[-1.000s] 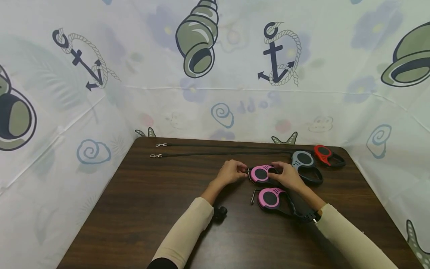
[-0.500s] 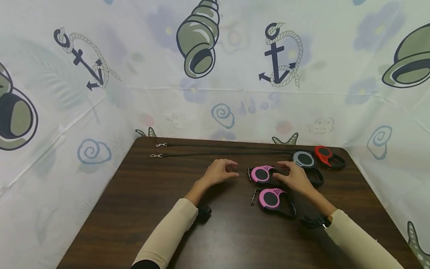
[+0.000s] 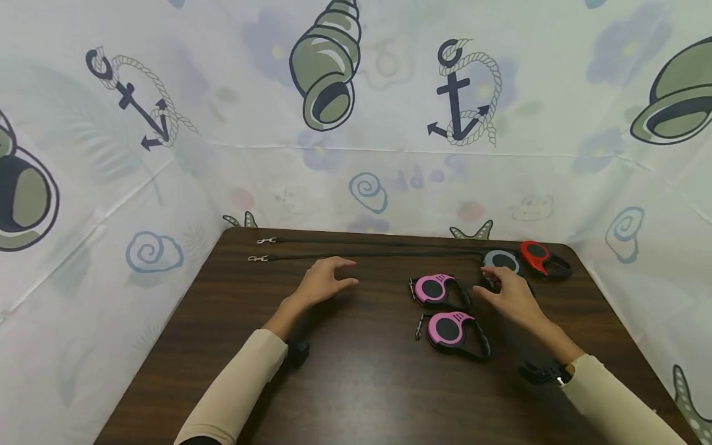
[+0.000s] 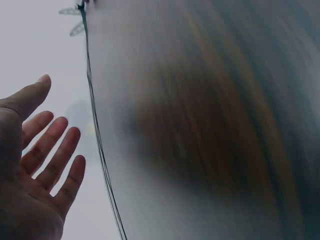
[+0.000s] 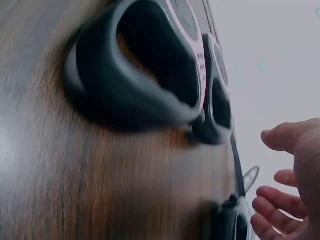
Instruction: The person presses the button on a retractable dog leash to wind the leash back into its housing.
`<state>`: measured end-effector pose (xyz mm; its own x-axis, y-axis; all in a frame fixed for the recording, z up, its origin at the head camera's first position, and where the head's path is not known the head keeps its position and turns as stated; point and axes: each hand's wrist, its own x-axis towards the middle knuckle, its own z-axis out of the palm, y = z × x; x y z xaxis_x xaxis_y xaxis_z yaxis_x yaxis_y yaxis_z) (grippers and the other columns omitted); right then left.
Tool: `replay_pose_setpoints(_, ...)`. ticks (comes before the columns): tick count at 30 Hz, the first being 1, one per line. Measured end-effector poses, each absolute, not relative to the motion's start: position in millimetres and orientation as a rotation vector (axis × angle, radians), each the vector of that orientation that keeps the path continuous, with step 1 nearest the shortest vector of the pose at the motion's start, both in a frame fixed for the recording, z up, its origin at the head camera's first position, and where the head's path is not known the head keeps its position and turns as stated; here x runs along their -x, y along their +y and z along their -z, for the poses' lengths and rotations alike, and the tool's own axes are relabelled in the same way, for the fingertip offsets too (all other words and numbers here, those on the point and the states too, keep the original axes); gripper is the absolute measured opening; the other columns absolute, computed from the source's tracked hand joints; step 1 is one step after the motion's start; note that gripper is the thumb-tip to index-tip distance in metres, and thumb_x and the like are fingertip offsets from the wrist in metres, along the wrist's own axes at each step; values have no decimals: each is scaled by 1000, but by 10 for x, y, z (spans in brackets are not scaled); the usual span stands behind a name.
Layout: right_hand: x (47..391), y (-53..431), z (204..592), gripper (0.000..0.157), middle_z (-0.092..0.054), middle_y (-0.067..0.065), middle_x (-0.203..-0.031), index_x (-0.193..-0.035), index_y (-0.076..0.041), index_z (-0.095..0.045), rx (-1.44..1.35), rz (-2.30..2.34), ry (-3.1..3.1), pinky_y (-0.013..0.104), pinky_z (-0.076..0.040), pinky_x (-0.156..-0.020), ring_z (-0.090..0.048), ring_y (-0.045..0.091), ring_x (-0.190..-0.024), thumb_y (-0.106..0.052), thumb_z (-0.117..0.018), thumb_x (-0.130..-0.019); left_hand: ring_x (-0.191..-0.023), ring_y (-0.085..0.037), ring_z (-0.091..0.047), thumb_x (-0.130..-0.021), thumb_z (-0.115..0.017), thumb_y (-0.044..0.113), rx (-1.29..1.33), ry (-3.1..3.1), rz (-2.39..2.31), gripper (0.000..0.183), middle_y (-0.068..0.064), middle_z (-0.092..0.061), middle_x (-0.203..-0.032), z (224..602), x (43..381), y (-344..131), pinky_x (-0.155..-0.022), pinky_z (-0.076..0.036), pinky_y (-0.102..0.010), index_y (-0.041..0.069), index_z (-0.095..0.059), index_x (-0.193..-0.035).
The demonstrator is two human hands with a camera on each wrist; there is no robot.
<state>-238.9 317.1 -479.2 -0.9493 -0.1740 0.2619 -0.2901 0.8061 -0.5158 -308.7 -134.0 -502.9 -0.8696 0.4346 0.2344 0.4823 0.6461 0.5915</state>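
The left grip point(image 3: 318, 285) is held wide, with thumb and fingers parted; in the left wrist view its fingers are seen spread. It is placed to the left of the two pink leashes, well apart from them, and below the lower cord point(image 3: 361, 254) in the head view. The right grip point(image 3: 512, 300) is also held wide, its thumb parted from its fingers and pointed toward the handle of the upper pink leash point(image 3: 431, 289), near it but apart. The gray leash point(image 3: 500, 262) is partly covered by the right grip in the head view; whether it is touched cannot be told.

Both pink leashes are laid on the bench point(image 3: 222, 346) between the two grips, the lower pink leash point(image 3: 447, 330) nearer the person. Their handles are turned to the right, and their metal clips are seen just beside their left ends. The red leash point(image 3: 535, 251) is set at the far right corner, just beyond the gray one. The upper cord point(image 3: 345, 241) and the lower cord are stretched leftward across the far side of the bench, each ended by a metal clip. The bench is backed by a cloth point(image 3: 250, 179) printed with anchors and shells.
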Motion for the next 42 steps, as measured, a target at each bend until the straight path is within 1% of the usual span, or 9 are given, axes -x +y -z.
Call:
replay_pose_setpoints(7,2316,3364,4880,57,-70,30,-117,-138,11,-60,-337,-788,-2746,64,-55,-90,-69,47,-105,-20,-81,-95,-123,-36,-68,-93,-84,30,678,-2747,947,52,-11,-69,-139,5011,3143,-1816,-96,-56,-57,8,-70,-137)
replay_pose_setpoints(12,2290,3428,4945,57,-71,30,-119,-139,10,-60,-334,-797,-2746,64,-54,-92,-70,48,-106,-20,-80,-96,-127,-37,-65,-93,-84,29,620,-2727,912,54,-13,-68,-140,5039,3181,-2182,-99,-54,-58,7,-69,-139)
replay_pose_setpoints(16,2291,3476,4991,58,-70,32,-120,-142,9,-58,-342,-810,-2758,65,-54,-93,-69,50,-107,-20,-79,-97,-128,-41,-64,-93,-84,28,589,-2706,870,55,-17,-66,-140,5089,3224,-2429,-100,-53,-60,4,-67,-140)
replay_pose_setpoints(19,2276,3515,5029,59,-70,31,-119,-144,9,-56,-370,-795,-2761,65,-53,-93,-69,50,-107,-20,-79,-97,-130,-44,-61,-94,-83,27,562,-2705,857,57,-21,-64,-142,5131,3264,-2584,-102,-50,-63,1,-65,-141)
replay_pose_setpoints(22,2255,3555,5069,58,-71,29,-116,-144,9,-56,-423,-783,-2748,65,-53,-93,-69,49,-107,-17,-79,-97,-133,-45,-58,-94,-83,26,520,-2736,850,58,-23,-62,-144,5160,3294,-2717,-107,-46,-65,-1,-63,-142)
replay_pose_setpoints(26,2240,3617,5127,57,-74,25,-113,-143,7,-57,-471,-786,-2720,65,-52,-93,-70,48,-107,-15,-80,-95,-137,-49,-53,-95,-82,26,477,-2795,826,60,-26,-58,-148,5175,3336,-2846,-110,-42,-67,-2,-61,-144)
replay_pose_setpoints(31,2272,3715,5171,56,-76,20,-107,-142,3,-58,-488,-747,-2702,64,-52,-89,-72,44,-103,-15,-81,-94,-139,-49,-51,-97,-80,24,435,-2853,796,59,-27,-56,-150,5164,3407,-2941,-111,-42,-65,-2,-59,-146)
replay_pose_setpoints(37,2288,3804,5159,57,-76,18,-103,-140,4,-58,-516,-720,-2677,63,-53,-85,-73,41,-96,-12,-83,-92,-138,-51,-52,-98,-79,24,432,-2888,798,57,-29,-57,-149,5150,3487,-3030,-112,-41,-66,-5,-60,-144)
replay_pose_setpoints(42,2339,3869,5158,59,-75,20,-103,-141,6,-56,-520,-714,-2701,64,-54,-85,-72,44,-95,-13,-82,-92,-135,-52,-54,-98,-78,19,471,-2898,790,53,-31,-58,-147,5123,3534,-3070,-110,-42,-66,-6,-61,-142)
